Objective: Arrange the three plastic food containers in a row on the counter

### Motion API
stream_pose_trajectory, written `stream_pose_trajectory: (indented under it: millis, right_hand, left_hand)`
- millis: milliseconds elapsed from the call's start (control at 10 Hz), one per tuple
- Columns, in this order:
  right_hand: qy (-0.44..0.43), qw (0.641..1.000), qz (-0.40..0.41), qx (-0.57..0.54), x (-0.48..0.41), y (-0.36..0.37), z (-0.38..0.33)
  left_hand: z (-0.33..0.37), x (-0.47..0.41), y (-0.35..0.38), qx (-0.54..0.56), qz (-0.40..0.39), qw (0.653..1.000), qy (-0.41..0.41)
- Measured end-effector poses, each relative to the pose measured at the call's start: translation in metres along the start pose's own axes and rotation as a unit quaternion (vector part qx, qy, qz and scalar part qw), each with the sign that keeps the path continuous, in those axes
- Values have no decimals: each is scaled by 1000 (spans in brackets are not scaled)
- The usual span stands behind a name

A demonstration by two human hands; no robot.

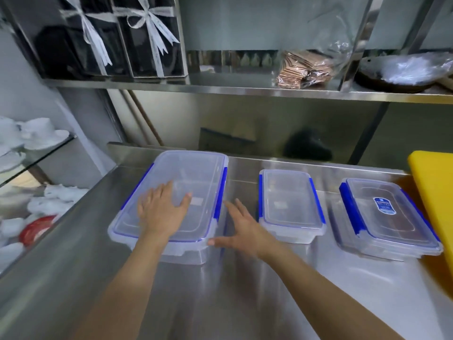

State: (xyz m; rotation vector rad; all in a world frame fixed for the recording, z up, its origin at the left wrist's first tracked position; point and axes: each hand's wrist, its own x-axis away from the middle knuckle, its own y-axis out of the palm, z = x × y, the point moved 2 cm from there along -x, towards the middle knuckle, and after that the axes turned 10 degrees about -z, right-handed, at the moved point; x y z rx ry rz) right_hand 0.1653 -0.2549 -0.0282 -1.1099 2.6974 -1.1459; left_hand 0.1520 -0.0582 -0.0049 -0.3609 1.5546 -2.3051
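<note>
Three clear plastic containers with blue clip lids stand side by side on the steel counter (245, 303). The large container (196, 175) is on the left, the small container (289, 200) in the middle, and the flat container (392, 222) with a blue label on the right. My left hand (161, 212) lies flat on the large container's lid, fingers spread. My right hand (245, 231) is open beside that container's right front corner, its thumb touching or nearly touching the rim. Neither hand grips anything.
A yellow cutting board (436, 192) lies at the counter's right edge, close to the flat container. A steel shelf (245, 90) above holds black gift boxes, bagged wafers and a bowl. White crockery (36, 133) sits on glass shelves to the left.
</note>
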Motion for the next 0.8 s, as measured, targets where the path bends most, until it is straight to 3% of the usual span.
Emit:
stream_pose_trajectory:
  millis: [100, 200, 500, 700, 800]
  right_hand:
    - [-34, 999, -22, -5, -8, 25, -18]
    - [3, 1000, -2, -3, -18, 46, -34]
    - [5, 999, 31, 29, -7, 49, -49]
    - [34, 997, 10, 74, -8, 35, -46]
    - [31, 995, 52, 79, 4, 10, -51]
  left_hand:
    - [-21, 1, 11, -58, -29, 998, -2]
    - [-37, -5, 13, -79, -47, 995, 24]
    - [-35, 2, -1, -104, -19, 993, 51]
    - [-36, -8, 5, -60, -57, 995, 49]
    - [-32, -6, -5, -2, -30, 997, 77]
